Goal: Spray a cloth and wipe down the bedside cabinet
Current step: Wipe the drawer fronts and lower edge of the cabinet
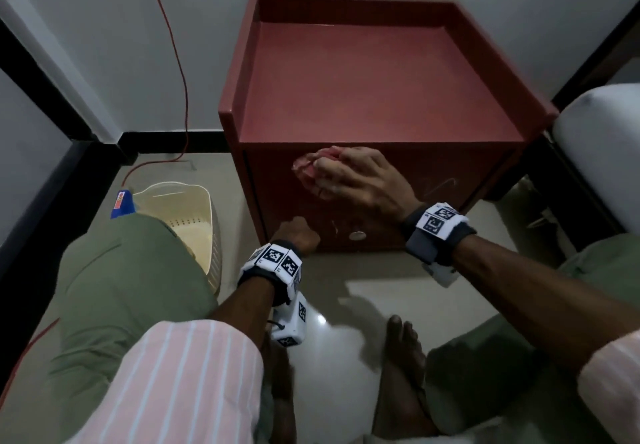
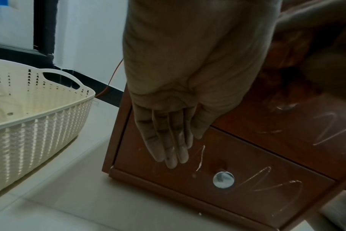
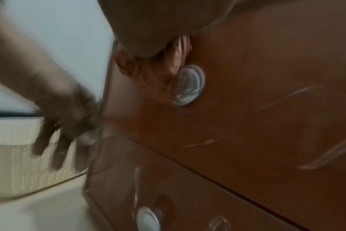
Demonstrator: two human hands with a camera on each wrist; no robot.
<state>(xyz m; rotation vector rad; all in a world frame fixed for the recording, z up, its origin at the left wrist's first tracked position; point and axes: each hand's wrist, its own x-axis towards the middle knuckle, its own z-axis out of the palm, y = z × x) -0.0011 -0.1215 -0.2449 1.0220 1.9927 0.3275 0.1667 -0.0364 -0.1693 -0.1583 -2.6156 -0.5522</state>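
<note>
Cloth [image 1: 313, 170]: crumpled pink, bunched in right hand [image 1: 360, 180] grip | left hand [image 2: 168, 134] flat on scratched drawer [image 2: 217, 179]

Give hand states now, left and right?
Left hand: open, fingers straight on the cabinet front, holding nothing.
Right hand: gripping the cloth against the cabinet front.

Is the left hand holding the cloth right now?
No, the left hand lies with straight fingers on the lower drawer, while the right hand presses the cloth.
</note>
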